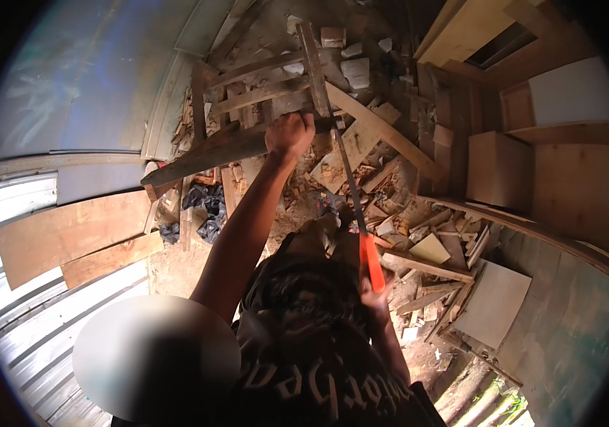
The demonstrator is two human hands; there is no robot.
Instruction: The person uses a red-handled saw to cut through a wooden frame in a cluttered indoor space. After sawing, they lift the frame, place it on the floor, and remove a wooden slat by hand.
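Observation:
My left hand (290,134) is closed over a dark wooden beam (212,158) near its right end. The beam slopes from the left toward the middle and lies at the front of a rough wooden frame (262,96). In my right hand (376,290), low and close to my body, is the orange handle of a handsaw (353,186). Its long, narrow blade points away from me, its far part right beside the beam's end, just right of my left hand. Whether the teeth touch the wood is too small to tell.
Wood offcuts (429,249) and chips litter the ground, with a pale plank (386,132) slanting behind the saw. Wooden cabinets (500,171) stand at right, above a leaning white board (493,302). Black plastic (212,213) lies below the beam. A blurred patch hides the lower left.

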